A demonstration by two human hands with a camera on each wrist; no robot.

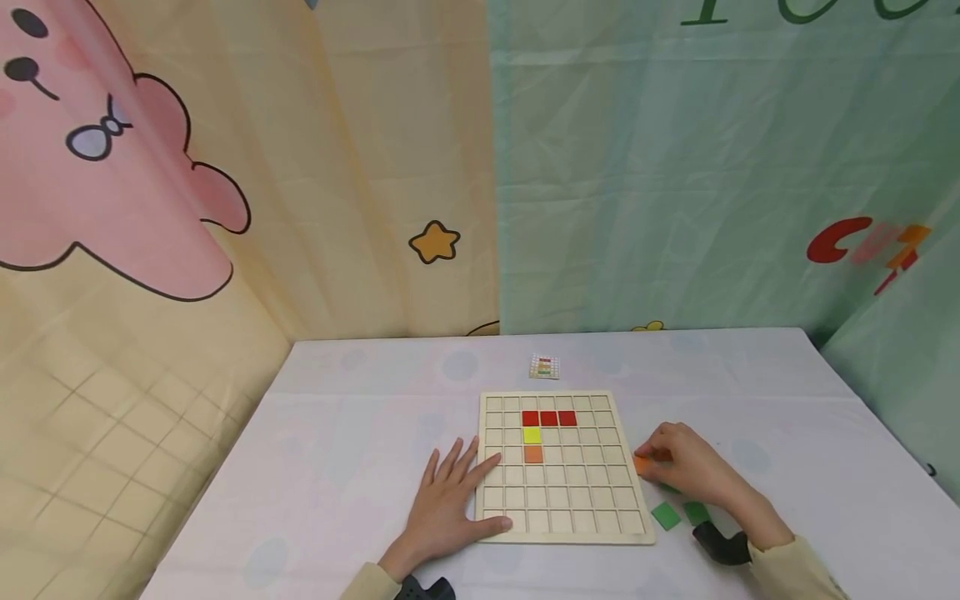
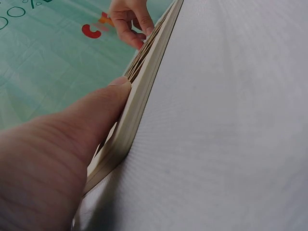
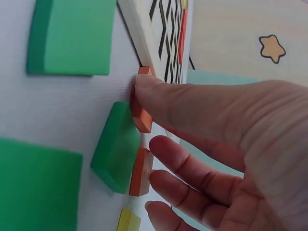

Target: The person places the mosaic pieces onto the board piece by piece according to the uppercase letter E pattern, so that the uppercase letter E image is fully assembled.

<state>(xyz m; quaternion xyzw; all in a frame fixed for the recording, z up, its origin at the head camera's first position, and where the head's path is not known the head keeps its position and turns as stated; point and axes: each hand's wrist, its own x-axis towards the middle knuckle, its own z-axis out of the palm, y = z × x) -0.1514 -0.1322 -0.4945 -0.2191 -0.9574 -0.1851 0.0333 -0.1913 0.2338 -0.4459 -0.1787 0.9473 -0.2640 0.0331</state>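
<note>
A wooden grid board [image 1: 566,500] lies on the table, holding three red tiles [image 1: 549,418] in a row, a yellow tile [image 1: 532,435] and an orange tile [image 1: 533,454] below the leftmost red one. My left hand [image 1: 444,508] rests spread on the board's left edge, its thumb [image 2: 103,103] on the rim in the left wrist view. Just right of the board, my right hand [image 1: 693,467] pinches an orange tile [image 3: 142,113] between thumb and fingers. Near those fingers are a green tile [image 3: 118,149], another orange tile [image 3: 140,172] and a yellow tile [image 3: 128,221].
Loose green tiles [image 1: 666,516] lie right of the board, below my right hand. A small pattern card [image 1: 544,367] sits behind the board. Printed curtains [image 1: 390,167] hang behind the table. Black wrist devices [image 1: 722,546] are at both wrists.
</note>
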